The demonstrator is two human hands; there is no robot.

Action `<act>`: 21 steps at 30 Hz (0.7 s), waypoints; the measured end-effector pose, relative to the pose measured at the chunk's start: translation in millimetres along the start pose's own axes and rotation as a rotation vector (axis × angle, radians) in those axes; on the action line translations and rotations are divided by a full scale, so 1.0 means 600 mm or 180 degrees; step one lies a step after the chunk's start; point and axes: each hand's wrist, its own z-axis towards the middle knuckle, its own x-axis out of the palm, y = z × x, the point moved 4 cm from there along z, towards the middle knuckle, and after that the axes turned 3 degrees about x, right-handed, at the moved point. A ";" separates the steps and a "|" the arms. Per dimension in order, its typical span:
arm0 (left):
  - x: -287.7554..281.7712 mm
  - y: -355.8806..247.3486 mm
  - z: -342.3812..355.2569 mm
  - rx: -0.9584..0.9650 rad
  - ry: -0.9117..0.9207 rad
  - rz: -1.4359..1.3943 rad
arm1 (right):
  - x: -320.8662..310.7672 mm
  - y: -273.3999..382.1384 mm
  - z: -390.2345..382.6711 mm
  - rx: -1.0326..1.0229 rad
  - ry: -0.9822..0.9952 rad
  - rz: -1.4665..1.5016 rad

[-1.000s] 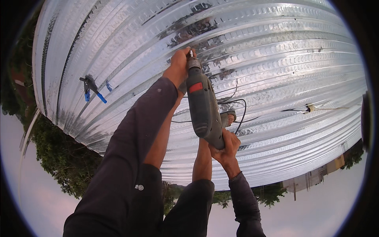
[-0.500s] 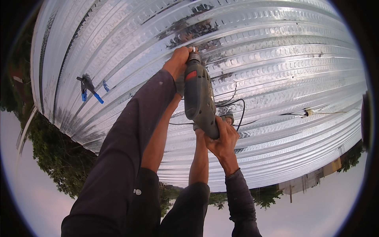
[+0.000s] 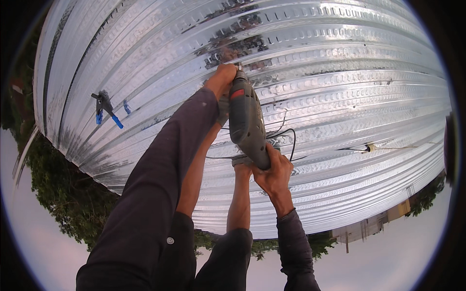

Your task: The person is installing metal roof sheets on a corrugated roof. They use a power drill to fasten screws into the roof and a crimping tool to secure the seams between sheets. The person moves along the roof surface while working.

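Clamp (image 3: 104, 107) with blue handles far left. Left hand (image 3: 221, 80) wraps drill (image 3: 247, 126) nose at the corrugated sheet (image 3: 340, 72); right hand (image 3: 274, 169) clenches the grip. Keep your bit square, push straight.

Looking straight up at a shiny corrugated metal roof sheet (image 3: 340, 63). Grey corded electric drill (image 3: 247, 123) with a red band pressed nose-first into the sheet. Left hand (image 3: 221, 80) wrapped round the front end by the chuck, right hand (image 3: 274, 172) gripping the handle at the rear. Black cord (image 3: 290, 138) looping beside it. Blue-handled clamp (image 3: 104, 109) clipped on well off to the left. Trees (image 3: 58, 194) and pale sky past the edge.
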 end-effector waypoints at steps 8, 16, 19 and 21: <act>0.003 0.001 -0.006 -0.0057 0.0040 0.0011 | -0.001 0.013 0.002 0.0246 0.0143 -0.0037; -0.058 -0.017 -0.048 0.0967 -0.0537 0.1783 | 0.002 0.057 0.031 0.0467 0.0608 -0.0437; -0.075 0.025 -0.145 0.0627 -0.0063 0.0970 | 0.005 0.056 0.029 0.0471 0.0728 -0.0651; -0.039 0.000 -0.318 0.0739 0.0222 -0.0388 | 0.011 0.055 0.028 0.0512 0.0741 -0.0654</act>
